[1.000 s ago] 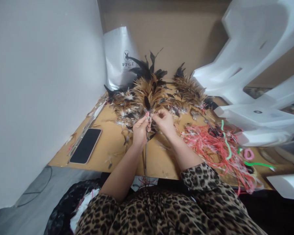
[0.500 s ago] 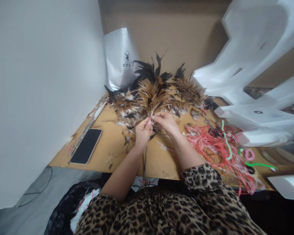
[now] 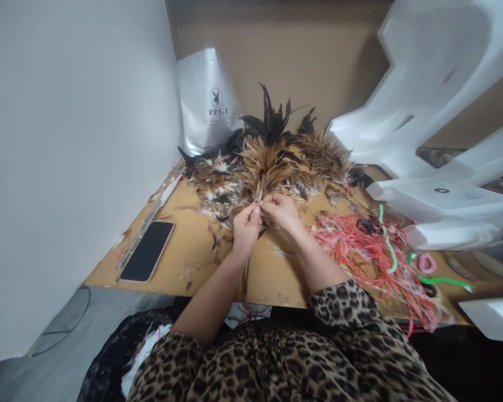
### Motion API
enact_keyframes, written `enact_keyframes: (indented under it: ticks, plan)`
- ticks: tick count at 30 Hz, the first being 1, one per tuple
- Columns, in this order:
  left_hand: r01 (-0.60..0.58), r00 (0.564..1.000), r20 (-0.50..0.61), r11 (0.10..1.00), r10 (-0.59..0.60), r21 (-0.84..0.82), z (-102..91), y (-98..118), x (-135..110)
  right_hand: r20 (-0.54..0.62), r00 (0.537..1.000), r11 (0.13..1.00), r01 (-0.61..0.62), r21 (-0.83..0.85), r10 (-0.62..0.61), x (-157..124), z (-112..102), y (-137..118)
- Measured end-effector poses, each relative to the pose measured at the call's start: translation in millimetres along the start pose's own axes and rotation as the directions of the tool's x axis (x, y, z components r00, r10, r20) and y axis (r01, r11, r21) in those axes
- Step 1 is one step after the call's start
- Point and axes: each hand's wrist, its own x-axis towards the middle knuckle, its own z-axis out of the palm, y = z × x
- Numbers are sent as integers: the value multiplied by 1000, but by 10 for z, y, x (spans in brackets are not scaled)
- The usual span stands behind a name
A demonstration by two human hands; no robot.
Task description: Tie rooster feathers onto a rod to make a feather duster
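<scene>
My left hand (image 3: 246,228) and my right hand (image 3: 281,210) meet at the middle of the wooden table (image 3: 193,257), both pinched on the base of a bunch of brown and black feathers (image 3: 268,156) that fans upward away from me. A thin dark stick (image 3: 247,273) runs from under my left hand down toward the table's front edge. More loose brown feathers (image 3: 322,153) lie heaped behind and to both sides of my hands.
A black phone (image 3: 147,250) lies on the table at the left. A tangle of pink strips (image 3: 369,251) with green ones (image 3: 388,245) covers the right side. A silver bag (image 3: 209,100) leans at the back. White foam pieces (image 3: 427,111) stand right, a white wall left.
The feather bunch has swung rightward and more upright; its black tips now point straight up. My hands have shifted slightly to the right and stay pinched together.
</scene>
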Motion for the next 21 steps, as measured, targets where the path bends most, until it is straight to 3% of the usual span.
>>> enact_keyframes:
  ticks: [5,11,17,21]
  plan:
    - [45,999,-22,996,-47,-75,-32,-22,54,28,999,999,38,-10,-38,-1,5,85]
    - [95,995,-20,983,-100,-155,-82,30,107,-128,967,976,214,-50,-219,20,-57,203]
    - [71,997,-38,996,-73,-58,-125,212,100,81,991,991,116,-69,-111,-20,2,270]
    - [2,997,-71,996,5,90,-176,263,120,85,971,960,234,-155,-223,-99,53,245]
